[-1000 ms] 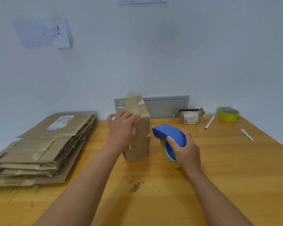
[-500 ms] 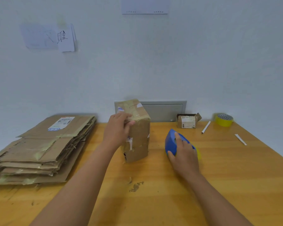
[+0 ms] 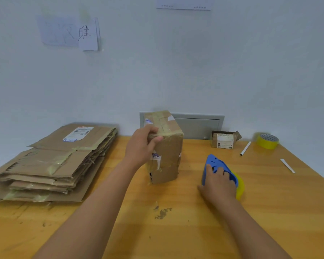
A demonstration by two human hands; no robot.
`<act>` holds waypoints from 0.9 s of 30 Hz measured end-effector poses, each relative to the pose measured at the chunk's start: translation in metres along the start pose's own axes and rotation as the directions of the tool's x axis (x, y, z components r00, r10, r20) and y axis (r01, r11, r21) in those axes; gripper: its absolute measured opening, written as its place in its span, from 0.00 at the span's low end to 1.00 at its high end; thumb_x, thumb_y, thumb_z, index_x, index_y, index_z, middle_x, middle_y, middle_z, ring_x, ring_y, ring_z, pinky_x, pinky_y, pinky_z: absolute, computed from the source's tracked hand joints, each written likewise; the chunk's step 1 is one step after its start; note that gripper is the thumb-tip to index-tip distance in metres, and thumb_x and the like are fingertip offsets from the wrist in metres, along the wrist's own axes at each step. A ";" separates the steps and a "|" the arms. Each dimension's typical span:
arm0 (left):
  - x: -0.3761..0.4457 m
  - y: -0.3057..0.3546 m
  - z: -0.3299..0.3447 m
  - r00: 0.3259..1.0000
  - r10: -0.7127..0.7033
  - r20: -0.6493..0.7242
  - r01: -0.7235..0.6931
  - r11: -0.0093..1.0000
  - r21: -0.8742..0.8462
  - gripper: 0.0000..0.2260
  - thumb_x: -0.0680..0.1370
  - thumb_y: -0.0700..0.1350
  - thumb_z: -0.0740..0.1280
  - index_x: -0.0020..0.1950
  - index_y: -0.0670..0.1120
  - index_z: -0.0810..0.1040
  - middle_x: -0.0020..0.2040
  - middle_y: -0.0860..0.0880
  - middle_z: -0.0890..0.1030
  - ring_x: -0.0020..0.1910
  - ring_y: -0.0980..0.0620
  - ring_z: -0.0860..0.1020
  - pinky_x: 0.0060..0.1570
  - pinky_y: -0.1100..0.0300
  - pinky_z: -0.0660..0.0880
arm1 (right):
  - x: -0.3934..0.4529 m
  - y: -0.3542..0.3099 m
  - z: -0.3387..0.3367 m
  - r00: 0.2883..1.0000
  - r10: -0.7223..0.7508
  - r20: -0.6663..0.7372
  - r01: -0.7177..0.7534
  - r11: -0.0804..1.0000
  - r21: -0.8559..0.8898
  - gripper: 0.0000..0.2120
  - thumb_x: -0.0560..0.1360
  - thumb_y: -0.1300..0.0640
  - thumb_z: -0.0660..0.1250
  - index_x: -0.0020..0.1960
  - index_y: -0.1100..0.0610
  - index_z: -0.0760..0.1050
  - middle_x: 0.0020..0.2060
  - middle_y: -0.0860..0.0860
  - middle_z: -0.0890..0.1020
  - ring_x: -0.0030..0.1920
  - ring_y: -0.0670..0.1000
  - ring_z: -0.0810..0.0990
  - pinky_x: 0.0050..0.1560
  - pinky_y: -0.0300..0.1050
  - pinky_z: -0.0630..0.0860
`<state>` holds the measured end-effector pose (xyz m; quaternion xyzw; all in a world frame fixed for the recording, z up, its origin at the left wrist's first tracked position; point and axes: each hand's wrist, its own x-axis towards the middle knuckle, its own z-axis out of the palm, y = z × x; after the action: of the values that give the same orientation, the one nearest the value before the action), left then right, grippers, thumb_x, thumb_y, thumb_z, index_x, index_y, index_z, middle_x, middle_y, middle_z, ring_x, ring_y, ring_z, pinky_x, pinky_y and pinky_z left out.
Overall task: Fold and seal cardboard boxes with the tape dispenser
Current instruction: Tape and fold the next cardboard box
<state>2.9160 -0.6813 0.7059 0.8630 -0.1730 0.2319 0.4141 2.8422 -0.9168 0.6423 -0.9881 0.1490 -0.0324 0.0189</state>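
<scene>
A: Here's the box [image 3: 166, 146], standing upright in the middle of the worktop [image 3: 269, 212], its top face striped with tape and tilted a touch toward the wall.

B: And the left hand [image 3: 141, 147] is on it, right?

A: Right on the upper left edge. The fingers [image 3: 153, 139] curl over the top corner and the thumb side presses the near face, so it grips the box.

B: What about the dispenser [image 3: 222, 171]?

A: Blue, with a yellow roll, lying on the worktop just right of the box, not touching it. The right hand [image 3: 218, 184] rests on top of it, fingers spread over the blue body and bent down around it. The palm hides the handle, but the hand holds the dispenser against the wood.

B: Anything else around?

A: Plenty. A stack [image 3: 51, 163] of flattened cartons sits on the left side, a white label on the top sheet. At the back, near the wall, a small box [image 3: 223, 140] with its flaps loose. Beside that, a white stick [image 3: 245, 148], then a yellow tape roll [image 3: 267, 141] in the far right corner. A white strip [image 3: 287, 165] lies near the right edge.

B: And the wood itself?

A: Dark scuffs [image 3: 162, 212] between the two forearms.
</scene>
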 end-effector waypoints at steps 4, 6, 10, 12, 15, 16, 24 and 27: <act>0.000 -0.001 0.001 1.000 0.005 -0.008 -0.006 0.995 -0.096 0.06 0.78 0.51 0.70 0.53 0.57 0.76 0.58 0.59 0.79 0.60 0.55 0.75 0.58 0.50 0.75 | 0.005 -0.028 -0.047 0.925 -0.182 -0.333 0.253 0.949 0.185 0.25 0.80 0.42 0.61 0.72 0.53 0.67 0.64 0.54 0.73 0.63 0.54 0.71 0.60 0.47 0.72; 0.000 -0.006 0.000 1.000 0.014 0.001 -0.014 0.990 -0.137 0.04 0.79 0.51 0.68 0.53 0.55 0.78 0.60 0.59 0.79 0.62 0.57 0.74 0.61 0.51 0.74 | 0.012 -0.049 -0.064 0.785 -0.301 -0.541 0.493 0.833 0.251 0.21 0.81 0.46 0.61 0.69 0.57 0.72 0.61 0.54 0.77 0.61 0.53 0.74 0.60 0.48 0.73; 0.000 -0.014 -0.004 1.000 0.024 0.011 -0.021 0.980 -0.195 0.06 0.81 0.48 0.67 0.55 0.50 0.81 0.62 0.58 0.78 0.62 0.60 0.74 0.61 0.52 0.75 | 0.035 -0.081 -0.079 0.684 -0.480 -0.550 0.675 0.701 0.228 0.23 0.81 0.45 0.56 0.69 0.56 0.74 0.64 0.52 0.78 0.68 0.54 0.72 0.69 0.56 0.67; 0.000 -0.013 -0.005 0.999 0.036 0.011 -0.033 0.981 -0.192 0.07 0.81 0.48 0.66 0.57 0.51 0.80 0.62 0.58 0.78 0.61 0.60 0.75 0.60 0.52 0.76 | 0.044 -0.088 -0.078 0.690 -0.545 -0.476 0.696 0.679 0.232 0.20 0.82 0.46 0.55 0.64 0.54 0.78 0.60 0.50 0.81 0.63 0.53 0.76 0.70 0.56 0.66; -0.003 -0.015 -0.003 0.997 0.058 0.052 -0.045 0.973 -0.224 0.07 0.82 0.47 0.64 0.60 0.52 0.77 0.64 0.60 0.76 0.60 0.68 0.73 0.62 0.59 0.75 | 0.052 -0.087 -0.066 0.647 -0.522 -0.555 0.726 0.644 0.240 0.15 0.82 0.49 0.60 0.59 0.54 0.82 0.55 0.49 0.85 0.56 0.52 0.80 0.63 0.54 0.73; -0.004 -0.015 -0.002 0.998 0.053 0.045 -0.040 0.970 -0.239 0.07 0.82 0.46 0.64 0.60 0.52 0.77 0.64 0.60 0.76 0.60 0.70 0.72 0.62 0.60 0.74 | 0.053 -0.087 -0.064 0.640 -0.510 -0.575 0.726 0.647 0.234 0.15 0.81 0.49 0.61 0.58 0.54 0.83 0.54 0.49 0.85 0.55 0.52 0.81 0.61 0.54 0.74; -0.001 -0.020 -0.005 0.999 0.017 0.038 -0.002 0.928 -0.371 0.09 0.81 0.42 0.66 0.60 0.52 0.79 0.64 0.62 0.76 0.63 0.71 0.71 0.61 0.64 0.74 | 0.048 -0.090 -0.065 0.652 -0.508 -0.563 0.708 0.675 0.210 0.18 0.80 0.47 0.61 0.63 0.54 0.80 0.58 0.50 0.84 0.58 0.53 0.80 0.67 0.58 0.70; -0.001 -0.020 -0.004 1.000 -0.017 -0.006 0.013 0.914 -0.406 0.10 0.80 0.41 0.67 0.56 0.55 0.81 0.62 0.62 0.78 0.65 0.65 0.73 0.60 0.59 0.77 | 0.046 -0.091 -0.064 0.652 -0.499 -0.571 0.707 0.674 0.217 0.18 0.80 0.47 0.60 0.65 0.52 0.79 0.58 0.48 0.83 0.59 0.52 0.79 0.68 0.61 0.70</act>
<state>2.9243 -0.6660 0.6944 0.7583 -0.2089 0.1920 0.5869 2.9080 -0.8450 0.7127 -0.9113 -0.2084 -0.3043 0.1832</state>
